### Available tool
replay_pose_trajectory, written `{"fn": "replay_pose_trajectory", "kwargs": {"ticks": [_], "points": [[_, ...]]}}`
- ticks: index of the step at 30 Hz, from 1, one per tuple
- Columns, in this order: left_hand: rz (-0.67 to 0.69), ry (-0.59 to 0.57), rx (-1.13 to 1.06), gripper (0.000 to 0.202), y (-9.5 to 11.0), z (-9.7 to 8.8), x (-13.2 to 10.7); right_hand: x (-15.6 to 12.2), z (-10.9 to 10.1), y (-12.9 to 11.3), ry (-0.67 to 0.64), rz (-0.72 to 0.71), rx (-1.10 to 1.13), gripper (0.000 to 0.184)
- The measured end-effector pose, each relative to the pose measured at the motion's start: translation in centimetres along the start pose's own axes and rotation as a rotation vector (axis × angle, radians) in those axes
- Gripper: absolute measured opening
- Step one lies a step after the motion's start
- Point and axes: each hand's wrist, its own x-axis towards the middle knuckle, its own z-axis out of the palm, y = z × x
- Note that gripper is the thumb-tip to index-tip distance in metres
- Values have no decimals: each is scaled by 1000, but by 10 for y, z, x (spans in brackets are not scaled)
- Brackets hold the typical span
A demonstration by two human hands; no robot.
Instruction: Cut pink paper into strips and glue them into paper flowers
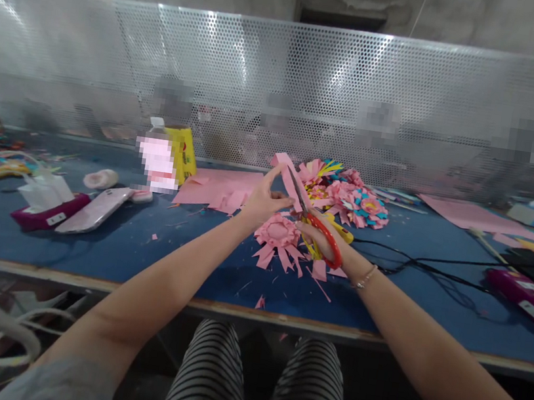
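Note:
My left hand (267, 198) pinches a pink paper strip (291, 180) above the table. In my right hand (317, 239) is a pair of scissors (329, 235) with red handles, its blades lying along the strip. Just below the hands rests a pink paper flower (278, 233) with ribbon-like tails. Behind my right hand sits a pile of paper flowers (354, 199) in pink, yellow and blue. Something yellow (340, 229) is partly hidden by the scissors and my right hand.
Pink paper sheets (222, 187) lie left of the hands, another pink sheet (473, 216) at right. A bottle (157, 161), a phone (94, 210) and a purple power strip (49, 212) stand left. Black cables (418, 253) cross the right side. A perforated metal screen (244, 78) closes the back.

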Motion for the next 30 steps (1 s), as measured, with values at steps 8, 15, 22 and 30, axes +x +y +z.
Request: {"fn": "replay_pose_trajectory", "kwargs": {"ticks": [8,15,22,30], "points": [[33,-19,17,82,-4,-2,2,1,2,7,34,2,-27,25],[0,-13,-23,86,-2,-4,1,3,2,5,32,-21,-142,28],[-45,36,-67,74,0,-5,4,3,2,0,36,-30,-187,29],[-32,165,9,51,-3,-7,10,4,3,4,41,-26,-187,27]]}}
